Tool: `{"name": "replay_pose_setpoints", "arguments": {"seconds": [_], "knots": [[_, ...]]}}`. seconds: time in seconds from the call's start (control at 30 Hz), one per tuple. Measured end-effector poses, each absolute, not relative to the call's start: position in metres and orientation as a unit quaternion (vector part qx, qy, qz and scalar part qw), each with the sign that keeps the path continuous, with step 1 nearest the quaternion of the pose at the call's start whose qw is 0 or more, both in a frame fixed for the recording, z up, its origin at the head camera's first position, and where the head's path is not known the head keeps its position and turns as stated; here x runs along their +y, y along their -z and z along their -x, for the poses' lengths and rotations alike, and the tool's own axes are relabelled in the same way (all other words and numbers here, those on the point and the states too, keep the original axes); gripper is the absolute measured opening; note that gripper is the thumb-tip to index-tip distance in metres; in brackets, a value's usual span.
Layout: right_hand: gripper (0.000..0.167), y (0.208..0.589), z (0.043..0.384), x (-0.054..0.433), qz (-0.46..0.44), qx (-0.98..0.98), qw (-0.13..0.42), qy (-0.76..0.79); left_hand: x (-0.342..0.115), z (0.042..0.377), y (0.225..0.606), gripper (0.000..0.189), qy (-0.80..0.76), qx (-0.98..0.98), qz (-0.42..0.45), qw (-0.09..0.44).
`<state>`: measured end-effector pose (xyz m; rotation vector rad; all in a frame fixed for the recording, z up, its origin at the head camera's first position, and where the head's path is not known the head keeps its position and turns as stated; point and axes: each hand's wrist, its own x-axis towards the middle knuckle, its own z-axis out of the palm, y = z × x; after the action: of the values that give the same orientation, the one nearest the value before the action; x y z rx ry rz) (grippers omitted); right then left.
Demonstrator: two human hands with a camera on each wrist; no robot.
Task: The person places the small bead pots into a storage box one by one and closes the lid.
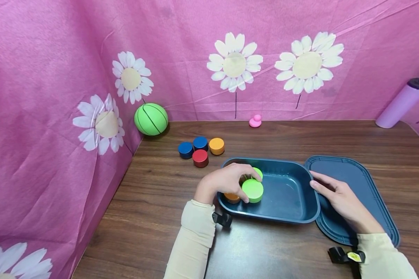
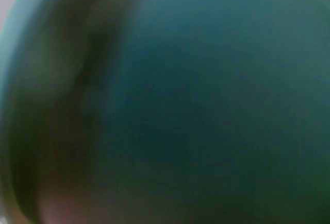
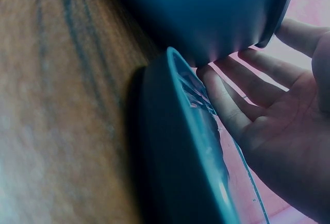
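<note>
In the head view, a dark blue rectangular tub [image 1: 287,192] stands on the table in front of the person. My left hand [image 1: 228,179] reaches over its left end and holds a light green disc [image 1: 253,190] between thumb and fingers. Behind it shows a second green disc [image 1: 257,174], partly covered by the fingers. An orange disc [image 1: 232,198] lies under the left hand inside the tub. My right hand [image 1: 338,197] grips the tub's right edge, thumb at the rim, with its fingertips [image 3: 219,87] against the outer wall. The left wrist view is a dark teal blur.
A matching blue lid [image 1: 356,186] lies right of the tub, partly beneath the right hand. Two blue discs [image 1: 200,142], a red disc [image 1: 200,158] and a yellow-orange disc [image 1: 217,146] stand behind left. A green ball [image 1: 151,119], pink duck [image 1: 255,121] and purple bottle [image 1: 399,104] line the back.
</note>
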<state>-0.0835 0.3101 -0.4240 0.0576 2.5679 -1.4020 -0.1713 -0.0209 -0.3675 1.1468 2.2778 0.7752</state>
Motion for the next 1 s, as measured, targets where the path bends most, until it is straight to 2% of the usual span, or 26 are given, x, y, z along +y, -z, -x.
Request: {"name": "replay_pose_setpoints", "arguments": {"seconds": [0.33,0.73,1.0], "knots": [[0.07,0.423,0.083,0.31,-0.018,0.873,0.109,0.476,-0.015,0.169,0.368,0.055,-0.253,0.824,-0.443,0.248],[0.07,0.424,0.083,0.31,-0.018,0.872,0.105,0.477,-0.01,0.167,0.368,0.054,-0.222,0.837,-0.409,0.287],[0.069,0.424,0.083,0.311,-0.013,0.871,0.106,0.479,-0.008,0.165,0.367,0.055,-0.196,0.848,-0.412,0.27]]}}
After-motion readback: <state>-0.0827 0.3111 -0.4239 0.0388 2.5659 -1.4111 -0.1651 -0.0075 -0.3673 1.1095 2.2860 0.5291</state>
